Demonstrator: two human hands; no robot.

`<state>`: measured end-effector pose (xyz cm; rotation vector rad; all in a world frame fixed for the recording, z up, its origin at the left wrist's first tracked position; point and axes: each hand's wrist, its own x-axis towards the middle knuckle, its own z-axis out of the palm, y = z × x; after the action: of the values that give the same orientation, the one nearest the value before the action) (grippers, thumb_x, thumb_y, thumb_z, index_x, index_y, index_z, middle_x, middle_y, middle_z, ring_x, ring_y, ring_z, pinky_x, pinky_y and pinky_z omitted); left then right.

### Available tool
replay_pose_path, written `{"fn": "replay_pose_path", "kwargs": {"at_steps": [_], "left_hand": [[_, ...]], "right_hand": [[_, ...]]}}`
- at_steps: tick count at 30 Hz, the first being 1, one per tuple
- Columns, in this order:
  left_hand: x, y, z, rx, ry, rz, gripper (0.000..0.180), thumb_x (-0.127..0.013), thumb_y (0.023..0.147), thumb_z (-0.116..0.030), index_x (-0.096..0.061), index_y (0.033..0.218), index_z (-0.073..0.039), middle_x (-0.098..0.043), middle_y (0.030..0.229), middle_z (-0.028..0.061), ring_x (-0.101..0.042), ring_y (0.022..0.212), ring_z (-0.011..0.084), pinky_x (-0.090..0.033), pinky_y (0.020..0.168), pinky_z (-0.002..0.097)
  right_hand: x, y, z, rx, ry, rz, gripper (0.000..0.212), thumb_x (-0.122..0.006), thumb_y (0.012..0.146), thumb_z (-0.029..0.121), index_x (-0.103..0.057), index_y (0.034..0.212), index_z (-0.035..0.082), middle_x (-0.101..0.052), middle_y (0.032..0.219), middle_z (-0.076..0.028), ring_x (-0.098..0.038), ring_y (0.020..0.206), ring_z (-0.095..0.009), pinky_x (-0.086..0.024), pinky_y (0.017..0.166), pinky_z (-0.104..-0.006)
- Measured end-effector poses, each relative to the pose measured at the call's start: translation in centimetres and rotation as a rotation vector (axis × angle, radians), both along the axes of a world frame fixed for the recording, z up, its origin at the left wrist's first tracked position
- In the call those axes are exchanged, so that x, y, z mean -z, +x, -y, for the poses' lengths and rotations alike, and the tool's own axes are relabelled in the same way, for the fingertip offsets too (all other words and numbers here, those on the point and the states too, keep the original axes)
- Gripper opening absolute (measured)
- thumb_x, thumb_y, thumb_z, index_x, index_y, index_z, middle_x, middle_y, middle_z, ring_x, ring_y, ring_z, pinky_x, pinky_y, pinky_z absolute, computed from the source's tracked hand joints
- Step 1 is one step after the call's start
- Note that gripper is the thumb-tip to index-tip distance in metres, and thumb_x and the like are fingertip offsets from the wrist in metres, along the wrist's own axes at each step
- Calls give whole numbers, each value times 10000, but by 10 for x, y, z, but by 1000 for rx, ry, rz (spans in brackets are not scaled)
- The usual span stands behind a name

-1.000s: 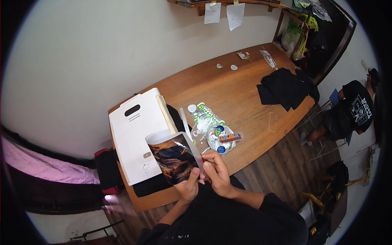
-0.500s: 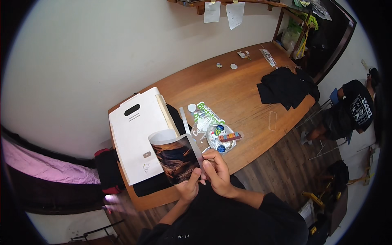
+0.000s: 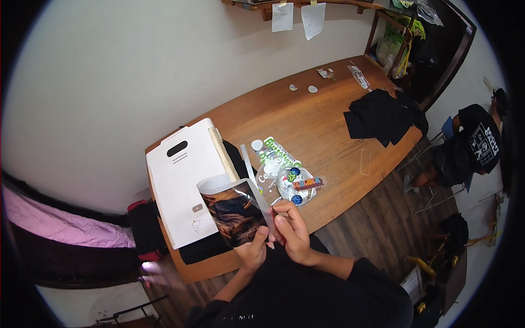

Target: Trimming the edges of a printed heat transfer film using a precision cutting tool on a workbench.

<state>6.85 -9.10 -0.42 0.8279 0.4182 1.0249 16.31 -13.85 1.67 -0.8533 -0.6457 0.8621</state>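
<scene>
over on the left a pink cloth hangs by the wall, and a black-and-red bag sits right beside the table's end. the white case takes up the left part of the wooden table, its outer side running almost along the table's left edge, with something black showing beneath it. to the right of it lie a thin metallic strip, a green-and-white sticker sheet and a clear packet with blue round pieces, which crowd the middle near the front edge. beyond these a broad stretch of wood runs right to a rumpled black garment, close to the far right end; another person is past that edge. the glossy printed sheet, dark brown and curled at its top, is held up at the near edge, overlapping the white case from where i look. the left hand comes up from below, thumb flat on the sheet's lower right corner, fingers folded behind, gripping it. the right hand slants in from the right, knuckles bent, thumb and forefinger pinched at the sheet's right edge; a bit of red shows at those fingertips, and i can't tell what it is.
</scene>
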Motion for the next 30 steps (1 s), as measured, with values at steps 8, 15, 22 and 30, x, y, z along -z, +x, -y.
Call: {"fn": "replay_pose_path", "kwargs": {"at_steps": [8, 15, 22, 30], "left_hand": [[1, 2, -3, 18, 28, 35, 181, -587, 879, -16, -531, 1049, 14, -592, 827, 84, -574, 636, 141, -460, 464, 215], [-9, 2, 0, 4, 10, -28, 184, -604, 870, -18, -532, 1036, 18, -591, 815, 80, -574, 623, 136, -457, 463, 208], [-3, 3, -3, 12, 28, 23, 196, -610, 865, -19, -530, 1039, 23, -593, 815, 81, -575, 609, 137, -460, 454, 206], [-2, 2, -3, 44, -6, 36, 210, -606, 868, -17, -526, 1056, 29, -595, 828, 87, -575, 609, 138, -461, 453, 204]], "right_hand": [[-10, 0, -1, -17, 4, 76, 169, -436, 970, 87, -441, 1102, -18, -482, 828, -31, -452, 655, -32, -414, 541, -192], [-7, -3, -2, 4, 5, 28, 148, -436, 968, 75, -446, 1089, -10, -507, 906, -42, -456, 637, -32, -407, 528, -187], [-6, -3, -4, 29, -11, 58, 137, -441, 966, 74, -455, 1073, -9, -517, 949, -51, -458, 616, -29, -394, 511, -183], [-6, -4, -5, 65, -11, 80, 123, -447, 962, 69, -460, 1056, -10, -524, 952, -53, -454, 595, -27, -386, 496, -180]]}}
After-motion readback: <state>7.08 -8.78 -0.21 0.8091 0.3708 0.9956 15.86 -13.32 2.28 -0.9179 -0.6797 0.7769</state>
